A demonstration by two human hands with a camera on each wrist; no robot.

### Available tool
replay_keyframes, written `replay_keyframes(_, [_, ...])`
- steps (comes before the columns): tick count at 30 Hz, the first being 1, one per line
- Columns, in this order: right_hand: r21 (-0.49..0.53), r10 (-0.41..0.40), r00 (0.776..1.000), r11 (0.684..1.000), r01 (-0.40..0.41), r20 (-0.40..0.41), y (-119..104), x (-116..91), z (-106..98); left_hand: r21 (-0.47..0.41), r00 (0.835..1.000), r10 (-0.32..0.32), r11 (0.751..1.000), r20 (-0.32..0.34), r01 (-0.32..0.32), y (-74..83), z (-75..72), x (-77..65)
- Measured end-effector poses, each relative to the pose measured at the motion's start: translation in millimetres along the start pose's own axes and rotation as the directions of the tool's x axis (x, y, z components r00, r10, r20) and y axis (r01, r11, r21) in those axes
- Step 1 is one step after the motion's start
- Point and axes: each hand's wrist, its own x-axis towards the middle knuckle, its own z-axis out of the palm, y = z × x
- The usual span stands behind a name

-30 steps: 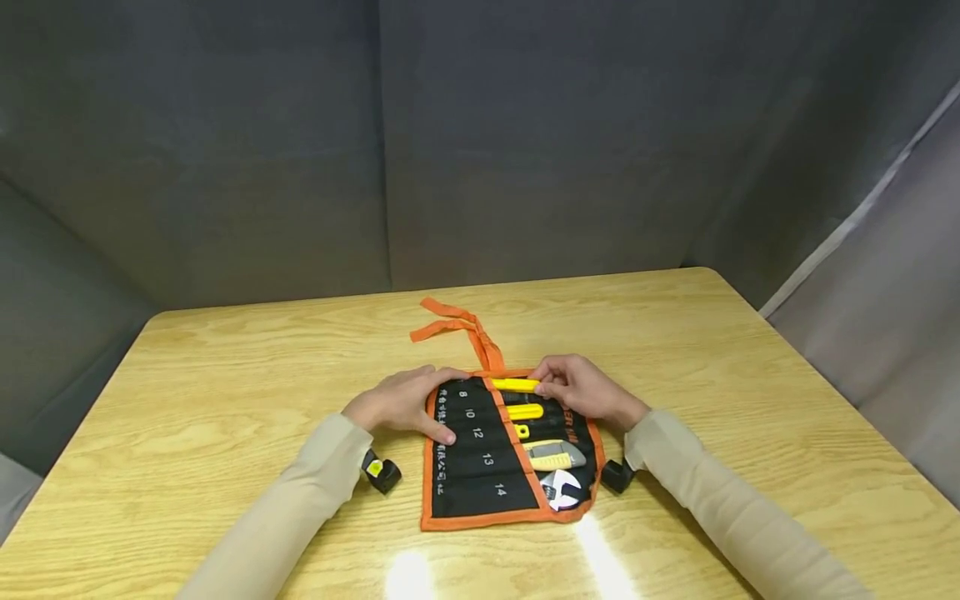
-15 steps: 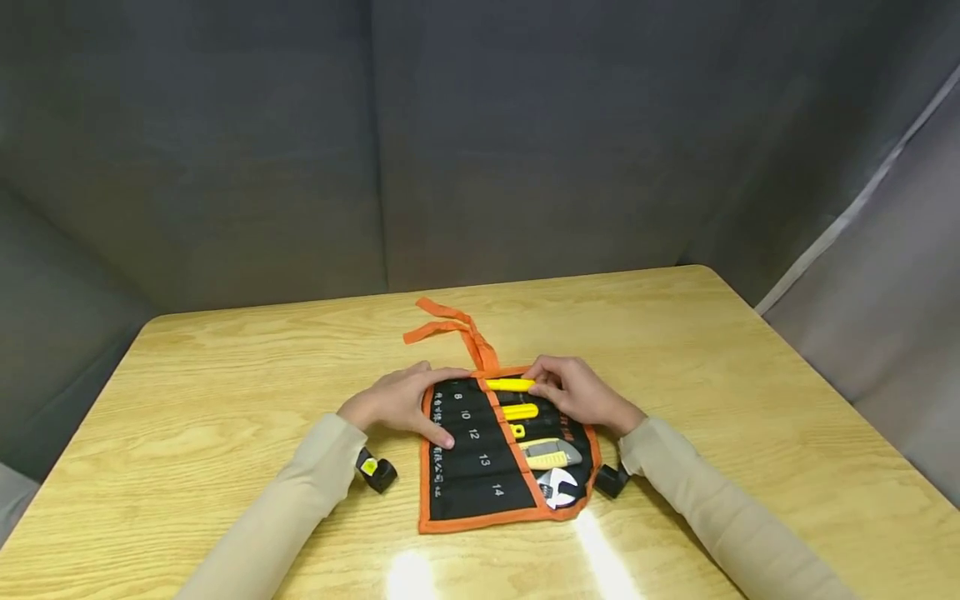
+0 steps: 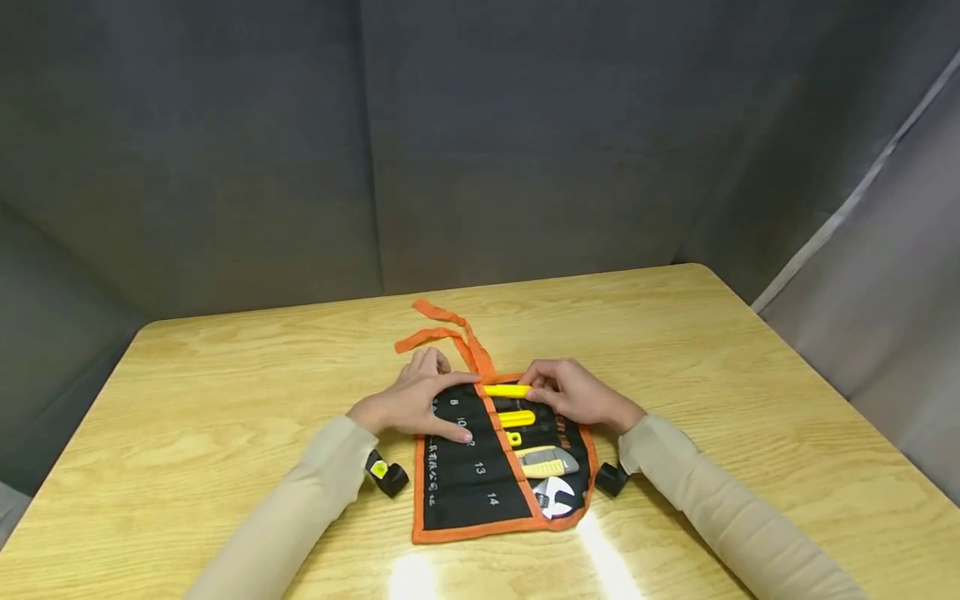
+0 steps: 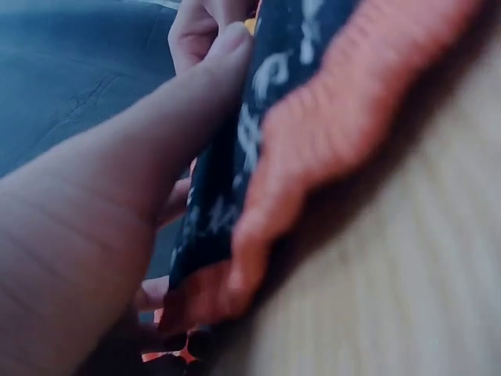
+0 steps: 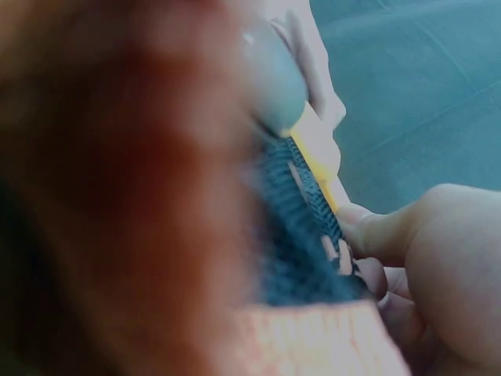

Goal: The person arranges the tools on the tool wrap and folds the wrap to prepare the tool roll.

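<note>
A black tool roll (image 3: 465,487) with orange trim lies on the table, its printed pocket panel to the left. The left hand (image 3: 420,400) grips its upper left part, thumb (image 4: 211,70) over the printed front and other fingers behind the raised edge. At the top pocket, the right hand (image 3: 573,390) pinches the exposed end of a long yellow handle (image 3: 507,390); the rest is hidden in the pocket. Below it, the pockets hold a second yellow handle (image 3: 517,418), a small yellow end with a hole (image 3: 513,438), a utility knife (image 3: 549,462) and an adjustable wrench (image 3: 555,498).
Two orange tie straps (image 3: 450,325) run from the roll's top edge toward the back of the wooden table (image 3: 225,417). Grey curtains (image 3: 525,150) stand behind the table and at its sides. Black wrist cameras (image 3: 611,479) sit by both cuffs.
The left hand has shifted right over the roll, its fingers now behind the upper left edge, which has bent up. The right hand stays at the top yellow handle.
</note>
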Motion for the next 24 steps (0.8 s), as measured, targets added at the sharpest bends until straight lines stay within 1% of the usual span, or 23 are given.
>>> replay_keyframes(5, [-0.015,-0.018,0.999,1.000,0.019,0.027,-3,2,1,-0.003,1.000,-0.022,1.000,0.019,0.022,-0.7,4.7,2.4])
replay_keyframes(11, [-0.085,-0.002,1.000,0.996,0.000,-0.026,-5,-8,-7,-0.021,0.999,0.004,1.000,0.041,-0.003,5.1,9.0,16.2])
replay_keyframes(14, [-0.094,-0.004,1.000,0.996,0.001,-0.028,-4,-12,-9,-0.020,0.998,0.019,1.000,0.061,-0.017,8.3,9.4,20.7])
replay_keyframes(19, [-0.076,-0.015,1.000,0.997,0.016,0.011,-1,-12,-11,-0.028,0.996,0.016,1.000,0.088,-0.013,12.3,10.0,22.1])
replay_keyframes(24, [-0.007,0.006,0.995,1.000,-0.006,0.097,-4,-10,-17,-0.039,0.995,0.012,0.999,0.095,-0.008,15.9,9.7,23.0])
